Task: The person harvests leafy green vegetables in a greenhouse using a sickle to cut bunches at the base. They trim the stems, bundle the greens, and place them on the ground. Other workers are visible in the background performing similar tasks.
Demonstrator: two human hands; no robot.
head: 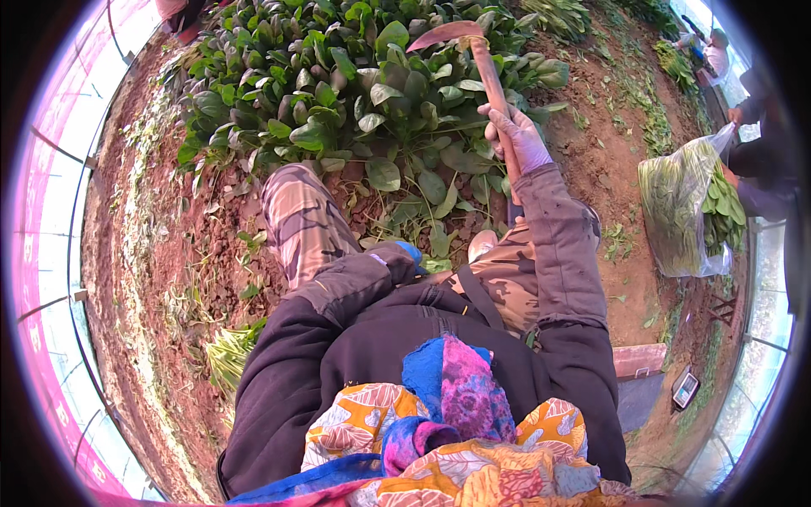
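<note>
My right hand point(527, 136), in a thin pale glove, grips the wooden handle of a sickle point(490, 73). The sickle is raised, its curved, reddish-brown blade pointing left over a dense bed of leafy greens point(317, 89) that look like spinach. Close to my lap is my left hand point(412, 250); only a bit of blue glove shows past the sleeve, and its fingers are hidden. Between my knees, loose leaves and stems point(431, 209) lie on reddish soil at the near edge of the bed.
Bunched greens point(231, 355) lie behind my left elbow. To the right, a person point(763, 133) holds a clear plastic bag of greens point(671, 203). A small device with a display point(686, 388) and a board point(640, 361) are at lower right. Plastic-film walls point(57, 209) flank the plot.
</note>
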